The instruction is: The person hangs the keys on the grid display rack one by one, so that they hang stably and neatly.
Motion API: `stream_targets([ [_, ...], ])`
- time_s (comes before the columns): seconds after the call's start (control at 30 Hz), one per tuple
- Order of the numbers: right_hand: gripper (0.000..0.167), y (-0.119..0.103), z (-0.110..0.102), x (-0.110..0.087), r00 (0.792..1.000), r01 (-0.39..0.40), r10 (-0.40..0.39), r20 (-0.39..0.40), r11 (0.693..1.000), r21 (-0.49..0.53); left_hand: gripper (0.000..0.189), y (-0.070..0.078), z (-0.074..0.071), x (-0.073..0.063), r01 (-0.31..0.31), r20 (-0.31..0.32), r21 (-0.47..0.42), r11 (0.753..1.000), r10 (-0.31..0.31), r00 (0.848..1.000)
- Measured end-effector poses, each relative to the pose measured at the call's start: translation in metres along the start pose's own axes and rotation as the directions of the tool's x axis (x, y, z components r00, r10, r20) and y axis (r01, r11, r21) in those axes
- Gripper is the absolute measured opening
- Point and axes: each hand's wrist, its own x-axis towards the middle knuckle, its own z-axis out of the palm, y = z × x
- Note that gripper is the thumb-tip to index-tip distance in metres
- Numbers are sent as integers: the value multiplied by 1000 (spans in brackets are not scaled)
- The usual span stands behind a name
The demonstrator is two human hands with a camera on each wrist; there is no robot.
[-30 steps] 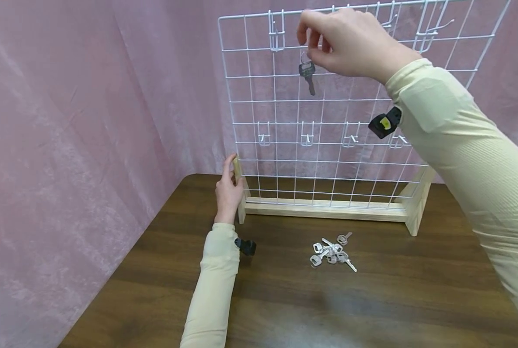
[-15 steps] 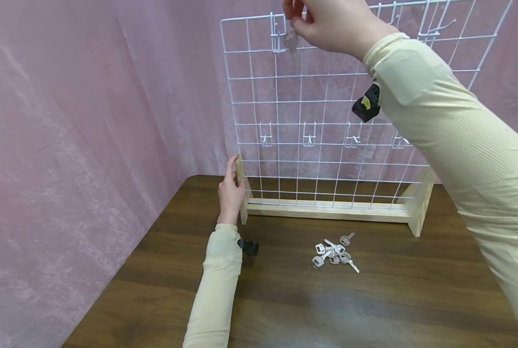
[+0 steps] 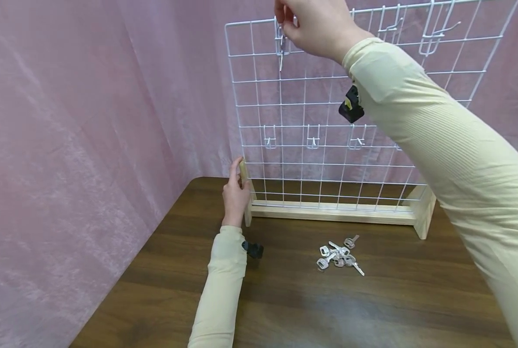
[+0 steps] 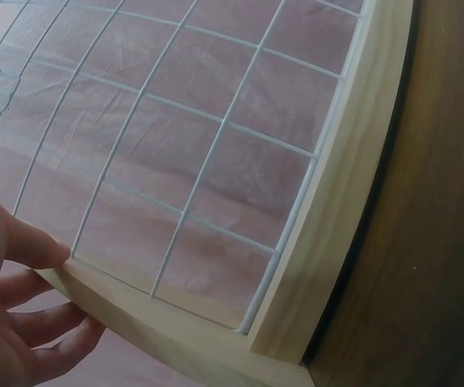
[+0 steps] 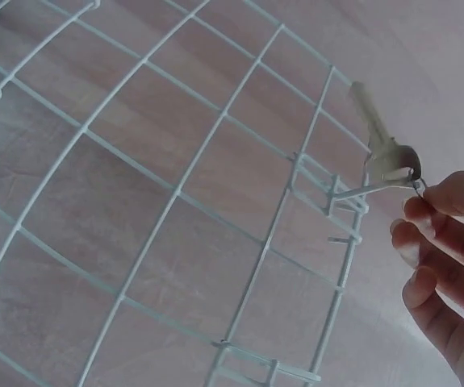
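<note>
Right hand pinches the ring of one key, right at the tip of the top-left hook on the white grid; can't tell if the ring is over the tip; left hand grips the wooden side piece, bracing it, I'd say; other keys lie piled on the table. My take: hold the ring by its outer edge, opening square to the hook; seat it well past the tip before letting go; light touch, grid could rock.
</note>
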Motion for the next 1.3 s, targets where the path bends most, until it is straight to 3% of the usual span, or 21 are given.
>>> stream_targets([
  [0.2,23,2,4,5,999,-42,42,-1,999,-6,70,0,-1,3,8,2,22,1000,-8,1000],
  [0.5,24,3,8,0,993,-87,89,82,996,-28,69,-3,-1,3,6,15,20,1000,-7,1000],
  [1.03,20,5,16,-46,990,-114,111,90,993,26,70,-7,-2,6,31,19,24,999,-32,999],
  [1.3,18,0,22,-72,993,-39,32,109,997,60,70,-9,-8,6,17,-7,21,1000,-17,1000],
])
